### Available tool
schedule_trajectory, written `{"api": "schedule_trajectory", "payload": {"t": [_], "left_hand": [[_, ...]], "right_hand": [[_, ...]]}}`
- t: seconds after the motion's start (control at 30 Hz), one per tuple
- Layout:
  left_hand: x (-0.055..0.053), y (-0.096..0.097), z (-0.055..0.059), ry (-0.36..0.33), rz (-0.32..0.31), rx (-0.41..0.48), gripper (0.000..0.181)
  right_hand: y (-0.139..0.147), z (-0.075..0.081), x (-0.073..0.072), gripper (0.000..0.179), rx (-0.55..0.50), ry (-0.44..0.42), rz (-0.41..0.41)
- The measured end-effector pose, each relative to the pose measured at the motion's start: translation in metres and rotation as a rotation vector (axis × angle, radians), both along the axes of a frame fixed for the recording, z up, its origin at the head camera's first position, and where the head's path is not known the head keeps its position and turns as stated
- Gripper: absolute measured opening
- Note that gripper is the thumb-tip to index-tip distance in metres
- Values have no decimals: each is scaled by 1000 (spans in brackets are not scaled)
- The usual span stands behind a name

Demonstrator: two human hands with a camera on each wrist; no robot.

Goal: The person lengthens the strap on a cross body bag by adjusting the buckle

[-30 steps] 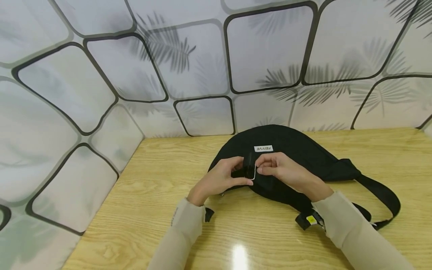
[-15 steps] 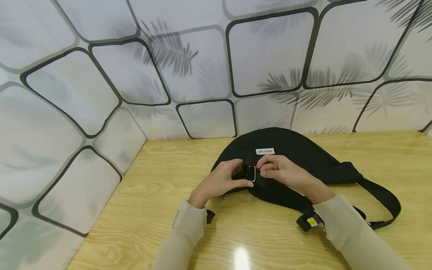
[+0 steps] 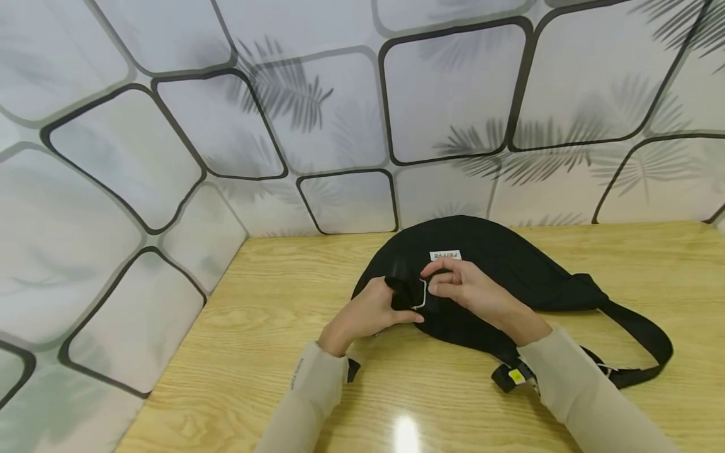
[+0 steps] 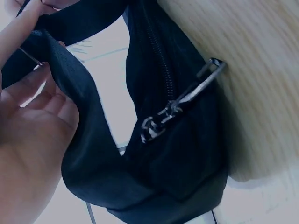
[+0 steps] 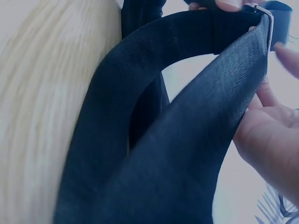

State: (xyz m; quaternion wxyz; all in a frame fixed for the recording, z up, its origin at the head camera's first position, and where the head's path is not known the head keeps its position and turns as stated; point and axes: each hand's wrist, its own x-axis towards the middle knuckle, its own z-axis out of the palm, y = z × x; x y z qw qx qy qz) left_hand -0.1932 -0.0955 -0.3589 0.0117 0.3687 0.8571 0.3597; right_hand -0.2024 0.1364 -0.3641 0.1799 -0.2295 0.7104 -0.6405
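Note:
A black sling bag [image 3: 481, 245] with a white label lies on the wooden table, its strap webbing raised over the near left part. My left hand [image 3: 365, 313] grips the black strap [image 4: 88, 116] at a silver metal strap slider [image 3: 423, 294]. My right hand [image 3: 476, 292] is just right of the slider, fingers bent, pinching the strap. A loop of webbing [image 3: 401, 277] stands up from the slider beside the left fingers. In the right wrist view the strap runs through the slider [image 5: 270, 28], and some right fingertips are hidden behind the webbing.
A black buckle with a yellow sticker [image 3: 517, 376] lies by the right sleeve. Strap [image 3: 651, 333] curves out over the table at the right. A black end piece [image 3: 352, 370] pokes out beside the left cuff. A patterned wall [image 3: 345, 126] stands behind the table [image 3: 272, 283].
The webbing loop at the slider has moved left and opened wider, and the slider now shows more fully. My right hand has shifted slightly left. The bag has stayed in place.

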Motion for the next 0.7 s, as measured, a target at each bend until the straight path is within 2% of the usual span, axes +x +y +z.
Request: {"api": "schedule_trajectory", "payload": {"t": [0.17,0.27,0.5,0.7], "left_hand": [[2,0,3,10,67,9,30],[3,0,3,18,77,6,33],[5,-2,2,12,54,8,35],[4,-6,4,-10,46,-6,31]], "right_hand": [[-5,0,5,55,-3,29,21],[-11,1,8,62,56,103,2],[-20,6,15,59,229,273,-99],[-22,8,18,52,293,388,-130]]}}
